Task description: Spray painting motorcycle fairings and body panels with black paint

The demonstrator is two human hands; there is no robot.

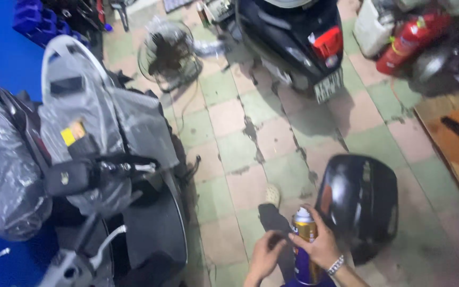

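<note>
Plastic-wrapped scooter point(81, 159) fills the near left, its edge close beside the person's leg. Left hand point(264, 258) hangs loosely curled just left of the spray can point(305, 247), fingertips near it, grasping nothing that I can tell. Right hand point(322, 247) is wrapped around the can, held upright at the near centre, cap on. This looks like readying the can; uncapping or shaking would need both hands. Right of it stands a black panel point(359, 204). Open tile floor point(272, 133) lies beyond, towards the far scooter point(293, 37).
</note>
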